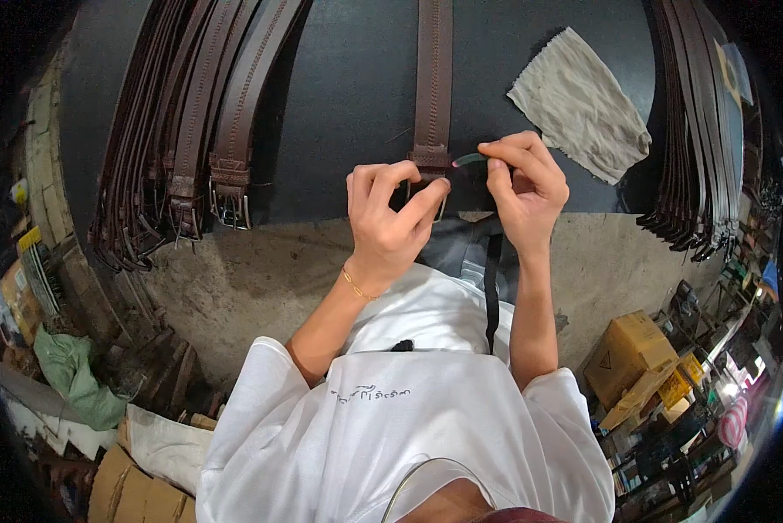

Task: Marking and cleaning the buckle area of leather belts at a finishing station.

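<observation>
A dark brown stitched belt (433,83) runs down the middle of the black tabletop, its buckle end at the near edge. My left hand (387,213) is closed on that end, thumb and fingers bent around the buckle (442,209), which they partly cover. Just to the right, my right hand (531,187) pinches a thin curved greenish strip with a pinkish tip (470,159). The tip points at the belt beside its keeper loop, and I cannot tell whether it touches. What kind of tool the strip is does not show clearly.
More brown belts (234,122) hang over the table's near edge at the left, buckles down, and another bunch (692,131) hangs at the right. A crumpled grey cloth (583,105) lies right of the middle belt. Cardboard boxes (631,357) and clutter stand on the floor.
</observation>
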`<state>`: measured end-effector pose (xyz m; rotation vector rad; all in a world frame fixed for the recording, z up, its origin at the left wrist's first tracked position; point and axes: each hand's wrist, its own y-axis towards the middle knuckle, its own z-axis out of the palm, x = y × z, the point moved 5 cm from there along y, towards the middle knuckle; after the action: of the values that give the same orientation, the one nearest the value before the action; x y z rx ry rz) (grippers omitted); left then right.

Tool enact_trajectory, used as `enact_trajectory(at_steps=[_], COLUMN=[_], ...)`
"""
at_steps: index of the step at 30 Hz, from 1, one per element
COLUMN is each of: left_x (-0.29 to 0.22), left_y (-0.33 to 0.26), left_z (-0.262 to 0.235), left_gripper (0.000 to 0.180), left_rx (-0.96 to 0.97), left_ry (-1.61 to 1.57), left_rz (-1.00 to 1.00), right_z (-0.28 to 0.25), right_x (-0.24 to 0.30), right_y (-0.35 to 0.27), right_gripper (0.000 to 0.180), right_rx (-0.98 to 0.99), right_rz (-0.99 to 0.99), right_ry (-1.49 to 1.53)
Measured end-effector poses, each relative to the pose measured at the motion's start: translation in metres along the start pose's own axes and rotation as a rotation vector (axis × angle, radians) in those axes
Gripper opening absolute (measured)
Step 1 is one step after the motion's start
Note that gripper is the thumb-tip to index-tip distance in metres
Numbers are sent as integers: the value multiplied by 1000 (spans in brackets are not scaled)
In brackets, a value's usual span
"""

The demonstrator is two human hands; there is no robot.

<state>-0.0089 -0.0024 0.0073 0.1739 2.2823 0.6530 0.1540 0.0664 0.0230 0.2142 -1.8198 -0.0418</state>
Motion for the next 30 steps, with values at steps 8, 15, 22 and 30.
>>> enact_trajectory(at_steps=[8, 15, 22, 30], left_x=[0, -2, -1, -1], left_y=[-3, 0, -1, -1], left_z=[-2, -4, -4, -5], left_gripper=[33, 36, 37, 38], left_rx=[-48, -34, -32, -28], left_ry=[-23, -24, -23, -40], left_rz=[49, 70, 57, 52], right_z=[5, 7, 7, 7], right_x=[-3, 0, 0, 0], right_y=[-2, -2, -1, -2], right_gripper=[23, 25, 25, 23], right_rx=[54, 72, 83, 90], right_rz=[-156, -165, -180, -129], right_ry=[-105, -168, -190, -174])
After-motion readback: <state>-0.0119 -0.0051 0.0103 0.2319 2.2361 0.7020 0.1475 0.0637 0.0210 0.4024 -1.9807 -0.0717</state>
